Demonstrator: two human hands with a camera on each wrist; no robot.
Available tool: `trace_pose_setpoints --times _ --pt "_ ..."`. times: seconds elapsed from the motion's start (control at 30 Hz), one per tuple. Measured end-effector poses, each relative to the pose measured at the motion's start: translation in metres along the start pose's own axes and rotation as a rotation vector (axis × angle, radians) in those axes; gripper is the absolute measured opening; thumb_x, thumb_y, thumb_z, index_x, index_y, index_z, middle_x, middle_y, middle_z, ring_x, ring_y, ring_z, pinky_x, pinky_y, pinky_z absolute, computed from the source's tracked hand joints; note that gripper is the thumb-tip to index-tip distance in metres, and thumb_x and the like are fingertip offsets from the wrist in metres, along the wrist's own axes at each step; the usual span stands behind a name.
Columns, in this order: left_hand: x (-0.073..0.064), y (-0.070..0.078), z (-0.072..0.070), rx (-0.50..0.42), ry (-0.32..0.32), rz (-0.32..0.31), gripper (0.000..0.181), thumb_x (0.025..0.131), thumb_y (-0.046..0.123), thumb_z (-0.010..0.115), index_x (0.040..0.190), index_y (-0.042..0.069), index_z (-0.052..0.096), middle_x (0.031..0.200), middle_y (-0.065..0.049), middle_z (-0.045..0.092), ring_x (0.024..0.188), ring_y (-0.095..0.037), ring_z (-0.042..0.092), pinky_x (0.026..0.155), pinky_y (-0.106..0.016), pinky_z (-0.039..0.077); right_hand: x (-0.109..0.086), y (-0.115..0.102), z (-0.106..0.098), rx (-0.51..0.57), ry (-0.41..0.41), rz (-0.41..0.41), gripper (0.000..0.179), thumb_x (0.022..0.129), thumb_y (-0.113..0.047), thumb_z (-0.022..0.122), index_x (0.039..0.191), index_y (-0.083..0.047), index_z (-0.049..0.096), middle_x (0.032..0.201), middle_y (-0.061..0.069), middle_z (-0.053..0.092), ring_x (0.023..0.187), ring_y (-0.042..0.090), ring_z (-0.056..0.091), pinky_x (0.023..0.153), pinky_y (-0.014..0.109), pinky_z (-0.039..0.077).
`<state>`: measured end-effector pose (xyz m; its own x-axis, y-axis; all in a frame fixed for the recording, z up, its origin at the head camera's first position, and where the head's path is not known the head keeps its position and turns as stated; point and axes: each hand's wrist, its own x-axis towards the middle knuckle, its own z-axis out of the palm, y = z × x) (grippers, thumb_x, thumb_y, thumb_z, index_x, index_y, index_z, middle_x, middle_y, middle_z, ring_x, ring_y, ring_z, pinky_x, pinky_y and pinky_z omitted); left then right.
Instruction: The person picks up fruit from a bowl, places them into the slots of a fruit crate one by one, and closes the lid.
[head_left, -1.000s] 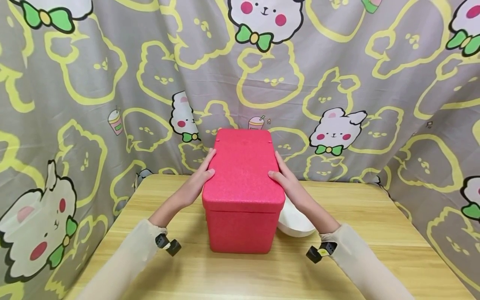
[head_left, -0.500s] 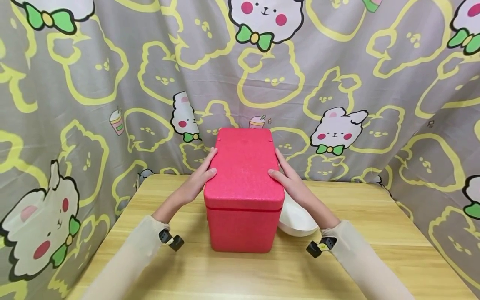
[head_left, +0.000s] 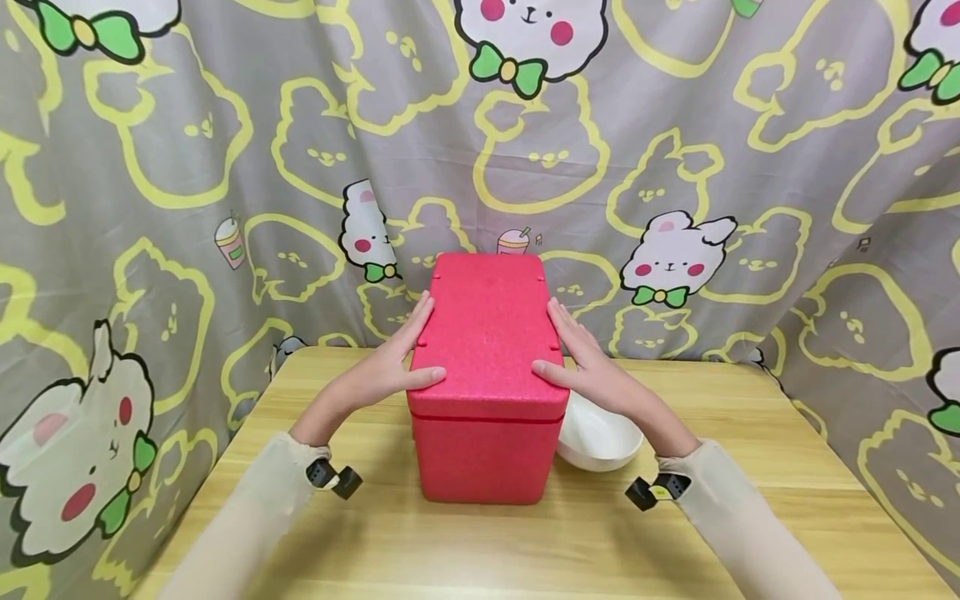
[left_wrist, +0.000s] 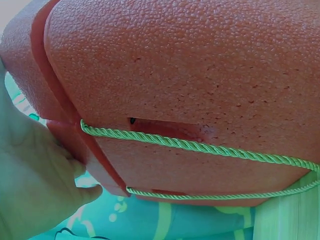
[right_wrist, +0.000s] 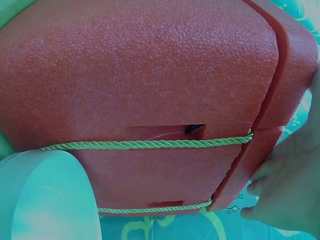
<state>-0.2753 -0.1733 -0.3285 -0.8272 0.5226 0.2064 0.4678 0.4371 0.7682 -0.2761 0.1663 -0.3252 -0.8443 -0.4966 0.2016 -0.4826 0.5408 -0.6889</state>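
A tall red foam box (head_left: pixel 483 467) stands on the table with its red lid (head_left: pixel 487 325) on top. A thin dark seam runs between lid and box. My left hand (head_left: pixel 386 362) lies along the lid's left side, fingers straight and thumb on the top surface. On the opposite side, my right hand (head_left: pixel 596 367) touches the lid in the same way. The left wrist view shows a twisted green rope (left_wrist: pixel 200 146) passing over a slot in the box wall. Another rope (right_wrist: pixel 150 145) crosses the box side in the right wrist view.
A white bowl (head_left: pixel 596 442) sits against the box's right side, partly hidden by the box and right forearm. The wooden table (head_left: pixel 300 533) ends at a grey cartoon-print curtain (head_left: pixel 540 150) behind and at the sides.
Both thumbs have slid nearer to the lid's front edge and both hands have spread a little. More of the bowl shows. The seam under the lid looks darker than one second ago.
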Motion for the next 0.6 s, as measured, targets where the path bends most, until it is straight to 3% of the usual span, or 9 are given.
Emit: trace_pose_setpoints --times 0.33,0.6 --pt "0.001 -0.004 0.004 0.021 0.022 0.047 0.110 0.089 0.043 0.070 0.165 0.021 -0.005 0.173 0.004 -0.012 0.160 -0.026 -0.005 0.121 -0.069 0.020 -0.003 0.010 0.007 0.152 -0.002 -0.038 0.098 0.095 -0.036 0.066 0.165 -0.027 -0.003 0.173 -0.005 -0.008 0.160 0.023 -0.012 0.121 0.072 0.013" --pt "-0.001 -0.005 0.006 0.013 0.021 0.068 0.109 0.088 0.040 0.069 0.165 0.021 -0.007 0.172 0.004 -0.017 0.160 -0.024 -0.007 0.122 -0.068 0.019 -0.003 0.015 0.010 0.158 0.018 -0.069 0.097 0.095 -0.030 0.065 0.165 -0.026 -0.002 0.173 -0.004 -0.008 0.160 0.025 -0.009 0.120 0.072 0.016"
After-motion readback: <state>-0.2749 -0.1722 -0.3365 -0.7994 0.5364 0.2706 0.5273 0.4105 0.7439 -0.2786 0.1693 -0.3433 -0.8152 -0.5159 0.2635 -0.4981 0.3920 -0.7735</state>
